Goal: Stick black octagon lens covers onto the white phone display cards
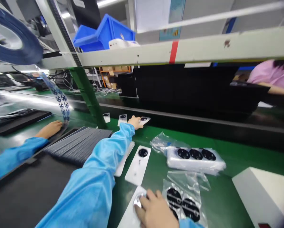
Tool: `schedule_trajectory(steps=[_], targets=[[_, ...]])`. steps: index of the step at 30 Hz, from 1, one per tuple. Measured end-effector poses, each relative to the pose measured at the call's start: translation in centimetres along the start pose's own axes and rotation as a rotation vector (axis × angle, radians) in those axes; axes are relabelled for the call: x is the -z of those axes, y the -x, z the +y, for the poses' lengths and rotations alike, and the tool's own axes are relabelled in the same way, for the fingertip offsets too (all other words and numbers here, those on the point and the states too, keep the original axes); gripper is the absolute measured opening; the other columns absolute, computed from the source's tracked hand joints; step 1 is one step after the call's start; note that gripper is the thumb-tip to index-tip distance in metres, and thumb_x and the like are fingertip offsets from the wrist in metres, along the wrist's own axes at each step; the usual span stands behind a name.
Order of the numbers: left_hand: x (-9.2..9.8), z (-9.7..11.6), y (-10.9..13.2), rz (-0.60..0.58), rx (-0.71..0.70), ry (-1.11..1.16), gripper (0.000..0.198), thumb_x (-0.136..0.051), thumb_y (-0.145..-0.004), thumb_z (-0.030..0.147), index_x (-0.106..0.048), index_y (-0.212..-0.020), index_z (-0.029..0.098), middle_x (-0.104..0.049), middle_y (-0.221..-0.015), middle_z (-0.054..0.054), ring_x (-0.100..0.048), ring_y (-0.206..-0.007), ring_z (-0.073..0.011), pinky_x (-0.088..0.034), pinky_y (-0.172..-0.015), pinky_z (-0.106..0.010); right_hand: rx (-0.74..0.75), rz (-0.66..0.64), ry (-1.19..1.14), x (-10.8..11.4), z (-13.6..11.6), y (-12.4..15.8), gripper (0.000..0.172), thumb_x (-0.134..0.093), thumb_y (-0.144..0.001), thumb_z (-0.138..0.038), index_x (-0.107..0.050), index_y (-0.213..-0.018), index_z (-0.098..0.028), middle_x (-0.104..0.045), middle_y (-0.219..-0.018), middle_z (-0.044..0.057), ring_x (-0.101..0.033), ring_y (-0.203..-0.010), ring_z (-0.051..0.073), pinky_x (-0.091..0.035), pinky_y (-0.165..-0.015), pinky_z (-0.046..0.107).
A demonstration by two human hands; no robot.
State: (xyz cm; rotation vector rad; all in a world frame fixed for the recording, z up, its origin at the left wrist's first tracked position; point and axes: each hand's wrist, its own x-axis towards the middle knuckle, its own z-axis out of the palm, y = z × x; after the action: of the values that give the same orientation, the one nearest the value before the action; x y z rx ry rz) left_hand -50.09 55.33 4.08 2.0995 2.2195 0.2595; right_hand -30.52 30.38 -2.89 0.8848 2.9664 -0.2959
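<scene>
My left arm, in a blue sleeve, reaches far forward. At its end my left hand (135,122) is closed on the edge of a white phone back cover (144,120) with a dark round camera area. Close to me, my right hand (157,210) rests with fingers apart on another white back cover (129,210), fingertips touching its pale camera ring (139,200). Between the hands lies a white back cover (137,166) with a black camera circle, beside others partly hidden by my sleeve. Right of my right hand, clear film (183,202) carries black round pieces.
A bagged stack with black discs (196,158) lies right, near a white box (265,190). Left stands a black tray with grey sheets (77,142). A co-worker's hand (50,129) touches a hanging sticker strip (63,107). A shelf beam (203,46) crosses above.
</scene>
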Motion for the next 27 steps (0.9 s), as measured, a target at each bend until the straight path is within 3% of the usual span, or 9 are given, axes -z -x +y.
schedule_trajectory(steps=[3,7,10,14,19,24,27], targets=[[-0.1,-1.9,6.7,0.056,-0.009,-0.034,0.046,-0.053,-0.083,0.037,-0.043,-0.124,0.019,-0.049,-0.123,-0.01,-0.053,-0.102,-0.0217,-0.047,-0.085,-0.043,0.009,0.011,-0.018,0.6,-0.4,0.6,0.026,-0.047,-0.082,-0.015,-0.058,-0.105,-0.018,-0.059,-0.104,0.011,-0.051,-0.099,0.029,-0.045,-0.076,0.052],[-1.5,-3.2,16.6,0.125,0.067,-0.083,0.045,-0.054,-0.082,0.037,-0.044,-0.122,0.019,-0.049,-0.119,-0.009,-0.054,-0.098,-0.0198,-0.047,-0.083,-0.04,0.05,0.036,0.006,1.0,-0.7,1.3,0.026,-0.046,-0.082,-0.013,-0.058,-0.105,-0.014,-0.058,-0.103,0.012,-0.05,-0.099,0.029,-0.045,-0.076,0.05],[-2.9,-3.6,21.2,0.163,0.171,-0.129,0.041,-0.053,-0.082,0.035,-0.047,-0.119,0.017,-0.051,-0.116,-0.009,-0.055,-0.093,-0.0181,-0.049,-0.079,-0.037,0.047,0.043,0.027,0.9,-1.0,1.4,0.028,-0.046,-0.082,-0.015,-0.058,-0.107,-0.014,-0.059,-0.104,0.012,-0.05,-0.098,0.029,-0.045,-0.076,0.049],[-4.2,-3.3,22.6,0.176,0.25,-0.202,0.039,-0.053,-0.082,0.035,-0.049,-0.116,0.017,-0.052,-0.115,-0.009,-0.055,-0.092,-0.0183,-0.049,-0.077,-0.038,0.041,0.048,0.037,0.9,-1.5,1.4,0.031,-0.054,-0.081,-0.026,-0.059,-0.109,-0.012,-0.059,-0.104,0.013,-0.05,-0.098,0.029,-0.044,-0.077,0.047],[-5.3,-2.3,22.4,0.157,0.303,-0.275,0.036,-0.05,-0.084,0.037,-0.051,-0.112,0.015,-0.055,-0.107,-0.008,-0.056,-0.091,-0.0191,-0.047,-0.079,-0.04,0.027,0.023,0.056,1.1,-2.0,1.7,0.055,-0.062,-0.074,-0.046,-0.057,-0.114,-0.009,-0.056,-0.11,0.017,-0.049,-0.099,0.031,-0.042,-0.081,0.049],[-5.4,-2.3,22.6,0.181,0.266,-0.267,0.049,-0.051,-0.08,0.047,-0.05,-0.116,0.013,-0.054,-0.11,-0.012,-0.049,-0.106,-0.0262,-0.039,-0.09,-0.048,0.029,-0.002,0.067,1.1,-2.0,1.8,0.061,-0.063,-0.073,-0.047,-0.052,-0.12,-0.009,-0.053,-0.114,0.018,-0.047,-0.101,0.033,-0.041,-0.082,0.05],[-4.6,-2.4,23.2,0.205,0.191,-0.215,0.051,-0.048,-0.082,0.04,-0.045,-0.123,0.01,-0.045,-0.124,-0.019,-0.039,-0.117,-0.0325,-0.036,-0.093,-0.049,0.046,0.008,0.065,1.0,-1.5,2.0,0.056,-0.063,-0.075,-0.042,-0.051,-0.119,-0.011,-0.053,-0.113,0.016,-0.046,-0.102,0.032,-0.042,-0.082,0.048]])
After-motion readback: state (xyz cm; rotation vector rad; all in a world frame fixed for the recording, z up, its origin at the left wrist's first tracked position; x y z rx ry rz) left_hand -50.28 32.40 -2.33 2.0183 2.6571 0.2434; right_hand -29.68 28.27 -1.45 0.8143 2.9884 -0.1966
